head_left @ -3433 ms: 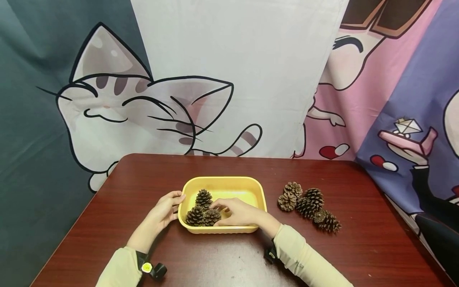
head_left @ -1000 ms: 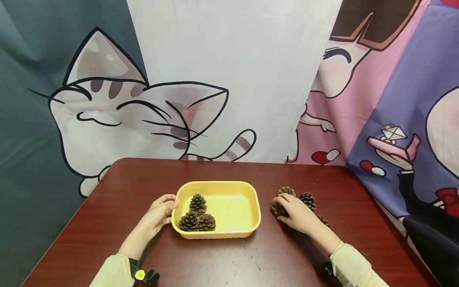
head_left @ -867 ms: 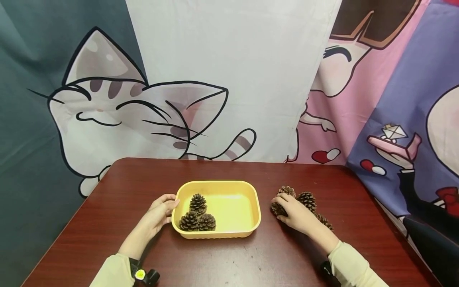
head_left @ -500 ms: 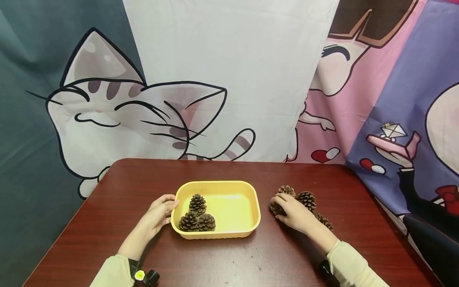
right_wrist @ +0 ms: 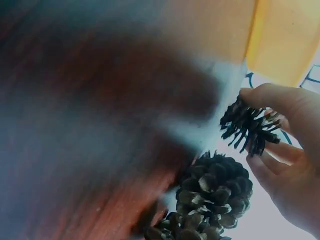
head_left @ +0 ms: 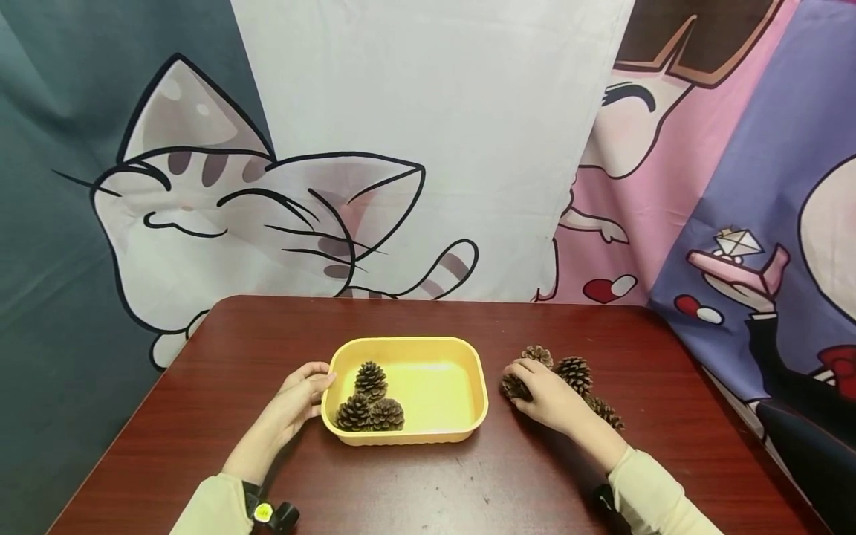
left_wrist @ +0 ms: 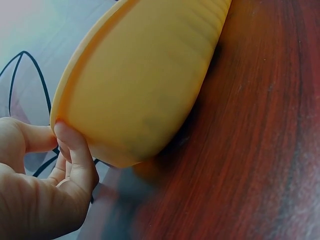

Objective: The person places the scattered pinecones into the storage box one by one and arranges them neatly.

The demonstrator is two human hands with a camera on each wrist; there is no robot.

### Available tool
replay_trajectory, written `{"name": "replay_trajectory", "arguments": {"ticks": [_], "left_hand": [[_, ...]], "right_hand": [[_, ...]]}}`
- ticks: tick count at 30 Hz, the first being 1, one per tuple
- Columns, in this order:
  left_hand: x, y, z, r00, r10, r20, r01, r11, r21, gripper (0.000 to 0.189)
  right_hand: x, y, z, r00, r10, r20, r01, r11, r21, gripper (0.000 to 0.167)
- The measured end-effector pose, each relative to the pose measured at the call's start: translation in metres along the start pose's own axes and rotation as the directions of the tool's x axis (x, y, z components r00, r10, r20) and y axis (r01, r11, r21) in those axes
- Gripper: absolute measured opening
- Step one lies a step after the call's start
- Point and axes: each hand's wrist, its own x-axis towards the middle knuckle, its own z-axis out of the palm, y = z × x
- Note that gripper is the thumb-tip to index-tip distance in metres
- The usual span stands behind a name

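Observation:
A yellow plastic tub [head_left: 441, 435] stands mid-table with 3 pine cones [head_left: 371, 380] grouped at its left end. My left hand [head_left: 294, 401] pinches the tub's left rim between thumb and fingers, seen close up in the left wrist view on the yellow wall [left_wrist: 135, 75]. To the right of the tub, my right hand [head_left: 545, 394] grips a brown pine cone [head_left: 515, 386], its thumb and fingers curled round it. The right wrist view shows this pine cone [right_wrist: 250, 125] between thumb and fingers, with another pine cone [right_wrist: 215, 190] close below.
Behind and beside my right hand lie more pine cones, one at the back [head_left: 537, 357], one to the right [head_left: 574, 374] and one nearer the table's right side [head_left: 605, 412]. The dark red wooden table [head_left: 414, 490] ends at a printed cloth backdrop [head_left: 428, 111].
My right hand has left the tub's inside and moved right to the loose pine cones, gripping one and lately shifting slightly left with it. My left hand stays on the rim.

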Motion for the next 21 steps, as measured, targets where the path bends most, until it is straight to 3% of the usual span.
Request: {"name": "replay_trajectory", "arguments": {"ticks": [4,11,21], "left_hand": [[0.000,-0.001,0.001,1.000,-0.004,-0.003,0.004,1.000,-0.008,0.016],[-0.001,-0.001,0.001,1.000,-0.007,-0.012,0.007,1.000,-0.011,0.018],[0.000,-0.003,0.000,1.000,-0.008,-0.015,0.007,1.000,-0.026,0.018]], "right_hand": [[0.001,-0.001,-0.004,1.000,0.002,-0.024,0.000,0.998,0.070,0.044],[0.008,-0.003,-0.018,0.996,-0.026,-0.084,0.031,0.998,0.058,0.043],[0.040,-0.016,-0.032,0.969,-0.018,-0.248,0.051,0.991,0.127,0.046]]}}
